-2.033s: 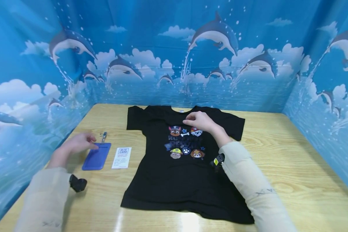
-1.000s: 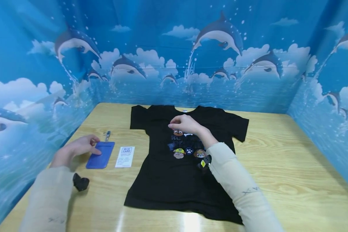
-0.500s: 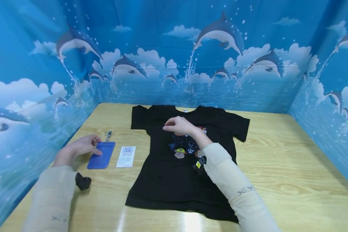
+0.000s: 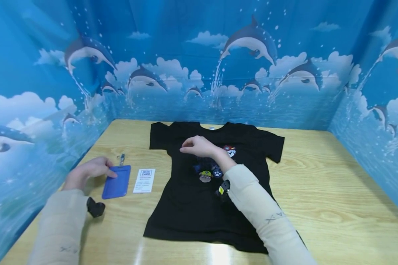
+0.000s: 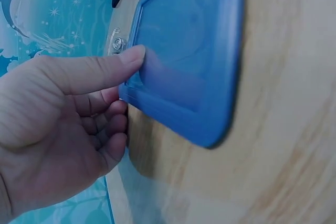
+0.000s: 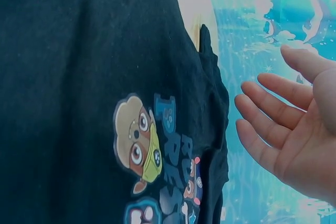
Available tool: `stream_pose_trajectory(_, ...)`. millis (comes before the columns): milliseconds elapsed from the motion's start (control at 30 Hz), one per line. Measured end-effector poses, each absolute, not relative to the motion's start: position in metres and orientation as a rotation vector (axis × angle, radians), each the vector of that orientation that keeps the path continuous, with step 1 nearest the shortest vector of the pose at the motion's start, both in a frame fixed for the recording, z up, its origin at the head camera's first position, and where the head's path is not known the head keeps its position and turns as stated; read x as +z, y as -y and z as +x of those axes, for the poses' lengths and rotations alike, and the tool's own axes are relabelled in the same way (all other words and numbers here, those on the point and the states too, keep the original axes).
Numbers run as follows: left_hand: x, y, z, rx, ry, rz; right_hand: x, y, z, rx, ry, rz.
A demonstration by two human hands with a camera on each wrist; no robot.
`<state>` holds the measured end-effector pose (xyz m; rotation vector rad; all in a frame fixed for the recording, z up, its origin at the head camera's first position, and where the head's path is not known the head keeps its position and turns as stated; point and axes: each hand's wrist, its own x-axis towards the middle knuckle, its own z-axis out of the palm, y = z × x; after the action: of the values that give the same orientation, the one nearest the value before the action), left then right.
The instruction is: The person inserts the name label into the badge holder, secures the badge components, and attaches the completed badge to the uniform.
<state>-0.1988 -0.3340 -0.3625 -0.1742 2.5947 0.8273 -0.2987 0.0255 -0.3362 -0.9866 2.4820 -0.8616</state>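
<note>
My left hand point(image 4: 97, 168) pinches the upper left edge of a blue ID card holder point(image 4: 117, 184). In the left wrist view the thumb point(image 5: 113, 69) lies on the holder's clear window and the other fingers curl at its edge. A metal clip point(image 4: 122, 159) sits at the holder's top. Just right of it a white card point(image 4: 144, 181) printed "ID/IC CARD" lies flat. My right hand point(image 4: 199, 146) is raised over the chest of a black T-shirt point(image 4: 199, 209), holding nothing. Its fingers are loosely bent and apart in the right wrist view. It hides part of the shirt's print.
The T-shirt lies spread on a light wooden table point(image 4: 325, 191), its neck toward the back. A blue dolphin-print curtain point(image 4: 185, 44) walls in the back and both sides. Bare wood shows to the right of the shirt.
My right hand has moved left across the shirt's chest. My left hand has come to the card holder and taken its edge; the holder now sits slightly turned and its near end has shifted.
</note>
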Motion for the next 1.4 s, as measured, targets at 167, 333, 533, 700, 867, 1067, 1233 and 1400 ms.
stream_pose_trajectory(167, -0.360, 0.339, -0.199, 0.820, -2.622, -0.125, -0.336, -0.021, -0.299, -0.848, -2.485, -1.008)
stream_pose_trajectory(333, -0.353, 0.343, -0.200, 0.876, -2.682, -0.069, -0.332, -0.017, -0.299, -0.858, -2.481, -1.029)
stream_pose_trajectory(533, -0.349, 0.346, -0.204, 0.954, -2.711, -0.063, -0.330, -0.006, -0.297, -0.842, -2.479, -1.048)
stream_pose_trajectory(700, -0.349, 0.346, -0.206, 1.039, -2.730, -0.101, -0.329, 0.004, -0.293, -0.858, -2.481, -1.053)
stream_pose_trajectory(867, -0.349, 0.345, -0.205, 1.136, -2.715, -0.079, -0.331, 0.016, -0.290, -0.881, -2.497, -1.062)
stream_pose_trajectory(1067, -0.343, 0.338, -0.203, 1.223, -2.712, -0.039, -0.337, 0.028, -0.286, -0.941, -2.513, -1.011)
stream_pose_trajectory(1233, -0.338, 0.326, -0.205, 1.214, -2.738, 0.024, -0.343, 0.036, -0.283, -0.981, -2.530, -0.980)
stream_pose_trajectory(1400, -0.333, 0.311, -0.208, 1.189, -2.772, 0.044, -0.343, 0.043, -0.278, -1.037, -2.540, -0.968)
